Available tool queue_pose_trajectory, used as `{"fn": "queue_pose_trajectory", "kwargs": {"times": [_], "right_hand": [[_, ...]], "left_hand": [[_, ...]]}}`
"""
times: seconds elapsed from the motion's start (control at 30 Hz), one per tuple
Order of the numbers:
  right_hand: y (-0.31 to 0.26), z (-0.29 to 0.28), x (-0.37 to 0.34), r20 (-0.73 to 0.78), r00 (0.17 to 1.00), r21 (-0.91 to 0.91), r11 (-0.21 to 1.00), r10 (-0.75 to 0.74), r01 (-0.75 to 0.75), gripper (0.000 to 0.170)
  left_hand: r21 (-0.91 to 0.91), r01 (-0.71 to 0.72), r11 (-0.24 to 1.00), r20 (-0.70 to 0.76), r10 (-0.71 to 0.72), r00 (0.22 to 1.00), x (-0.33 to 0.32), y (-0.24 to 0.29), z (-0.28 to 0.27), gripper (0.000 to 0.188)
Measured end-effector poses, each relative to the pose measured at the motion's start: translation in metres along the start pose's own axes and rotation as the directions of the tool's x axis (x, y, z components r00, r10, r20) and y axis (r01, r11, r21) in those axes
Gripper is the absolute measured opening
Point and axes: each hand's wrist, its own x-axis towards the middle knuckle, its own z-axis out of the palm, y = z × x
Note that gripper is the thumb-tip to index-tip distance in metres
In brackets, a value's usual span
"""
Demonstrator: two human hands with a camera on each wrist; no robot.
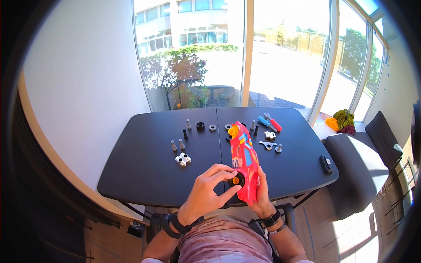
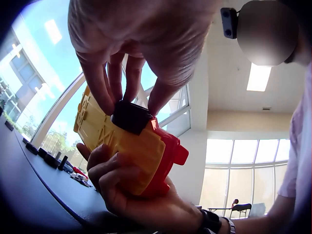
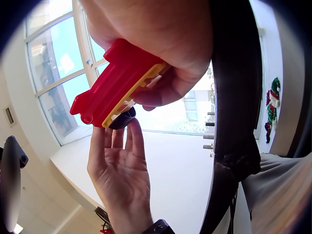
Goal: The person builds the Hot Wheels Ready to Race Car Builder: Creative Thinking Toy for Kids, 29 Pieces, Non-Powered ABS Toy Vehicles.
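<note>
Black wheel (image 1: 237, 186) pinched in left hand (image 1: 210, 189)

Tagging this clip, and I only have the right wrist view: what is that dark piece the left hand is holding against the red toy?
Observer: A black wheel, pinched by the left hand; an orange hub shows through its centre.
Reviewer: Any hub without a wheel?
Observer: Yes, a bare orange hub near the toy car's other end, same side.
Reviewer: Any tools out?
Observer: A blue screwdriver and a red screwdriver lie on the table, beyond the car.
</note>
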Motion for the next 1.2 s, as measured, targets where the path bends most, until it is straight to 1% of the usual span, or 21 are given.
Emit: {"fn": "queue_pose_trajectory", "kwargs": {"times": [0.2, 0.3, 0.4, 0.6, 0.7, 0.8, 0.9, 1.0, 1.1, 1.13, 1.2], "right_hand": [[0.001, -0.003, 0.001, -0.003, 1.0, -0.011, 1.0, -0.004, 0.004, 0.069], [0.001, -0.003, 0.001, -0.014, 1.0, 0.0, 1.0, -0.015, 0.015, 0.069], [0.001, -0.003, 0.001, -0.008, 1.0, 0.001, 1.0, -0.022, 0.022, 0.069], [0.001, -0.004, 0.001, 0.008, 1.0, -0.017, 1.0, -0.022, 0.022, 0.07], [0.002, -0.006, 0.003, 0.008, 1.0, -0.015, 1.0, -0.013, 0.013, 0.071], [0.0, -0.002, 0.001, -0.002, 1.0, -0.011, 1.0, -0.013, 0.013, 0.07], [0.003, -0.014, 0.005, 0.012, 0.999, 0.031, 0.999, -0.037, 0.036, 0.068], [0.005, -0.014, 0.006, 0.009, 0.999, 0.083, 0.996, -0.043, 0.042, 0.067], [0.001, -0.013, 0.003, 0.018, 1.0, 0.086, 0.996, -0.008, 0.006, 0.066], [0.001, -0.01, 0.003, -0.016, 1.0, 0.072, 0.997, -0.006, 0.007, 0.066], [0.002, -0.003, 0.003, -0.084, 0.996, 0.044, 0.999, -0.004, 0.007, 0.067]], "left_hand": [[-0.069, 0.097, 0.993, -0.041, -0.1, 0.994, 0.002, 0.012, 0.003, 0.033], [0.029, 0.05, 0.998, -0.017, -0.05, 0.999, 0.0, 0.006, 0.005, 0.033], [0.004, 0.011, 1.0, -0.068, -0.011, 0.998, 0.0, 0.002, 0.009, 0.033], [-0.04, 0.045, 0.998, -0.107, -0.049, 0.993, -0.003, -0.003, 0.014, 0.036], [-0.04, 0.104, 0.994, -0.09, -0.107, 0.99, -0.004, -0.004, 0.013, 0.037], [0.006, 0.049, 0.999, -0.111, -0.048, 0.993, -0.003, 0.001, 0.01, 0.041], [0.082, 0.0, 0.997, -0.118, 0.01, 0.993, -0.003, 0.002, 0.002, 0.038], [0.169, 0.023, 0.985, 0.045, -0.031, 0.998, -0.01, -0.006, -0.016, 0.041], [0.259, 0.069, 0.963, -0.1, -0.044, 0.994, 0.003, -0.005, -0.031, 0.046], [0.302, 0.083, 0.95, -0.13, -0.045, 0.991, 0.009, -0.008, -0.039, 0.036], [0.35, 0.105, 0.931, -0.2, -0.035, 0.979, 0.031, -0.019, -0.058, 0.027]]}}
